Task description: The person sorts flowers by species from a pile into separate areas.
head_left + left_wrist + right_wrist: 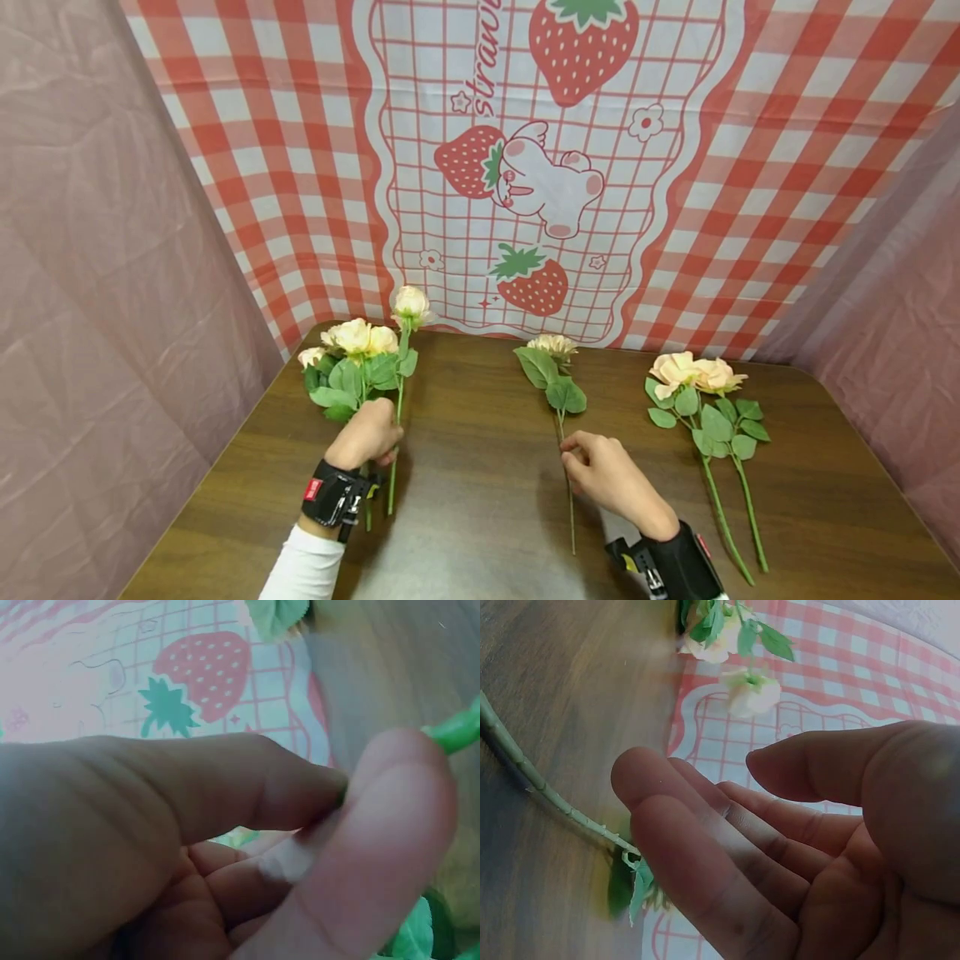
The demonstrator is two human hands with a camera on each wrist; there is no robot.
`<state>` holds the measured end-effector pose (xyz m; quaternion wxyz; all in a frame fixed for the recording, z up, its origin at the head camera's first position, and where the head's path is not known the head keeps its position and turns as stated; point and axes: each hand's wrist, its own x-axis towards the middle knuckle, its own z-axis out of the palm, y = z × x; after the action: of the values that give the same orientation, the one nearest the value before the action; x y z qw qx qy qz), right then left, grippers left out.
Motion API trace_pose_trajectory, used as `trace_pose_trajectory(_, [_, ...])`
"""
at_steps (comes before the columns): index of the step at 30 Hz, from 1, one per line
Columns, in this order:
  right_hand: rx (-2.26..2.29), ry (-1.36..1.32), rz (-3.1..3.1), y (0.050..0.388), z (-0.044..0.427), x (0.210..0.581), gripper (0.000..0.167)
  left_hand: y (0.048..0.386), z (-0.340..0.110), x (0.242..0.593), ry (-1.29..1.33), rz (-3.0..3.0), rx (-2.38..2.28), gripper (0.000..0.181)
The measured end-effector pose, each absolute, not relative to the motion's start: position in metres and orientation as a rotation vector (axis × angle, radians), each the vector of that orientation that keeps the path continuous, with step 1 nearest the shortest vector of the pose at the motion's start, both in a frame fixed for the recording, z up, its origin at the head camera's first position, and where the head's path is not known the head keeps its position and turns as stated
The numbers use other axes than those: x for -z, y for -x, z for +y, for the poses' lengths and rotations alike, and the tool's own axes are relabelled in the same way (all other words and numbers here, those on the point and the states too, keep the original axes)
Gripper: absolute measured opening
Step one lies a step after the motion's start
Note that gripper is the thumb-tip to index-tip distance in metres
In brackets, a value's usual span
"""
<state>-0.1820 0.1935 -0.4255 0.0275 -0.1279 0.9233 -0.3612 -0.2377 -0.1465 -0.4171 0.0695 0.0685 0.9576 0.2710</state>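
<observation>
In the head view I see the left hand (367, 435) pinching the stem of a cream rose (412, 308), beside other cream roses (356, 337) on the wooden table (480, 508). The right hand (611, 475) is just beside a pale leafy flower (565, 395); two peach roses (677, 372) lie farther right. My left wrist view shows thumb and fingertip together on a green stem (457, 732). My right wrist view shows thumb and loosely bent fingers (705, 862) standing apart.

at lower centre there is room to pass over the tabletop (474, 467) between the left hand (366, 435) and the middle flower (564, 395); the checked cloth (675, 208) blocks the top, and two flowers (678, 372) lie in the way at right.
</observation>
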Motion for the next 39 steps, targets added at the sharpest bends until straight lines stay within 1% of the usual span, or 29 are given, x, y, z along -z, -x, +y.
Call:
trace_pose_trajectory(3, [1.115, 0.400, 2.846, 0.181, 0.193, 0.426, 0.019, 0.236, -0.146, 0.414, -0.273, 2.902, -0.841, 0.030])
trace_pose_trajectory(5, [1.113, 0.403, 2.839, 0.181, 0.193, 0.425, 0.019, 0.234, -0.145, 0.411, -0.298, 2.904, -0.881, 0.029])
trace_pose_trajectory(12, [1.164, 0.517, 2.768, 0.175, 0.191, 0.419, 0.022, 0.227, -0.135, 0.398, -0.421, 2.855, -1.061, 0.016])
trace_pose_trajectory(17, [1.209, 0.631, 2.753, 0.167, 0.184, 0.413, 0.019, 0.215, -0.122, 0.387, -0.567, 2.759, -1.205, 0.006])
trace_pose_trajectory(27, [1.290, 0.740, 2.659, 0.151, 0.164, 0.405, 0.023, 0.192, -0.094, 0.373, -0.810, 2.706, -1.337, 0.006])
trace_pose_trajectory(30, [1.355, 0.788, 2.632, 0.149, 0.159, 0.403, 0.029, 0.187, -0.085, 0.371, -0.858, 2.678, -1.400, 0.005])
trace_pose_trajectory(39, [1.491, 0.905, 2.552, 0.142, 0.149, 0.404, 0.056, 0.173, -0.065, 0.379, -1.025, 2.560, -1.516, 0.008])
